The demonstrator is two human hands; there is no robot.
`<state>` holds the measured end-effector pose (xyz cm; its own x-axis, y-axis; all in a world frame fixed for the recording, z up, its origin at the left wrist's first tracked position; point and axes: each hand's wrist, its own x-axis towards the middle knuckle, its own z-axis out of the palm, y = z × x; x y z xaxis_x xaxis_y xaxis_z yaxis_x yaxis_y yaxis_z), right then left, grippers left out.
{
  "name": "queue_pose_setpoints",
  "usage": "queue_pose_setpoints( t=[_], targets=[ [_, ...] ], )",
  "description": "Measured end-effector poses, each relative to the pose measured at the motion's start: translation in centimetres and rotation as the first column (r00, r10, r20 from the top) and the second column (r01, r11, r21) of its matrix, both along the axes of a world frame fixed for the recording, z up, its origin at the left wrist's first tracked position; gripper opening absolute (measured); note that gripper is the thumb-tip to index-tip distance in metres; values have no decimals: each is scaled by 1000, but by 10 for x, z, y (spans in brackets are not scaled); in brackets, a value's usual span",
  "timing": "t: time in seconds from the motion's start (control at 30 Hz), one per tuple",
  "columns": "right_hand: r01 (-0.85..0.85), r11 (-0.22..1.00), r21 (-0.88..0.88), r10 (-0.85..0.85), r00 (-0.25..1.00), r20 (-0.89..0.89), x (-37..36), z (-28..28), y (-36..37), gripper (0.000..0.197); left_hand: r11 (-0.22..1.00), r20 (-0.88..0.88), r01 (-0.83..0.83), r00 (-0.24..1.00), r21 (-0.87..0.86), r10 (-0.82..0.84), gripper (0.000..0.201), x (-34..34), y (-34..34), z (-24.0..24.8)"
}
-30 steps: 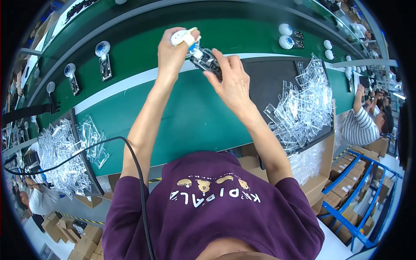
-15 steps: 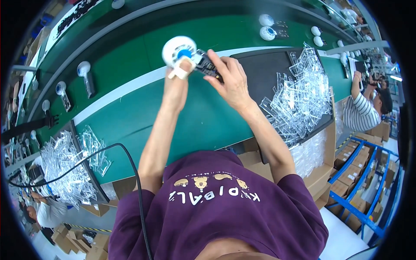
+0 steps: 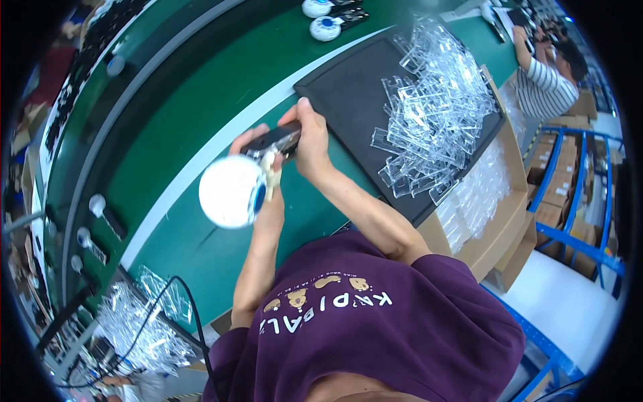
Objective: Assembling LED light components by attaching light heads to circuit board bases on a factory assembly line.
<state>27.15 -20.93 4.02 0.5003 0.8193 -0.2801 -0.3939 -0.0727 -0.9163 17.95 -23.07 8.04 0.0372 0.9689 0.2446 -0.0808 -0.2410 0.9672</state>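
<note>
Both my hands are on a handheld device with a round white head [image 3: 231, 192], a blue ring at the side of that head and a dark handle [image 3: 274, 139]. My left hand [image 3: 273, 175], with pale coverings on some fingers, holds it from behind and below; the head hides part of that hand. My right hand [image 3: 312, 144] is closed around the far end of the handle, thumb and fingers on either side. The device is held above the green bench [image 3: 194, 248], its head tilted down to the left.
A black tray [image 3: 341, 100] at the right carries a heap of clear plastic pieces [image 3: 435, 107]. More clear pieces [image 3: 137, 328] lie at the lower left, near a black cable [image 3: 191, 301]. Similar devices [image 3: 326, 28] rest on the green conveyor [image 3: 201, 94]. A co-worker in stripes [image 3: 546, 90] stands at far right.
The view has swung round. The device has been turned and brought nearer, its white head now lower left and its blue ring facing sideways. Both hands still hold it.
</note>
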Motion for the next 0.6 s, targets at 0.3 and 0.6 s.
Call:
queue_pose_setpoints(
  t=[0.3, 0.6],
  targets=[
    [-32, 979, -199, 198, -41, 979, 131, -10, 17, 35, 858, -184, -26, 980, -514, -80, 41, -50, 163, -64],
    [413, 760, -502, 645, -385, 660, 225, -39, -12, 48, 962, -813, -122, 515, 244, 271, 61, -12, 213, -87]
  ],
)
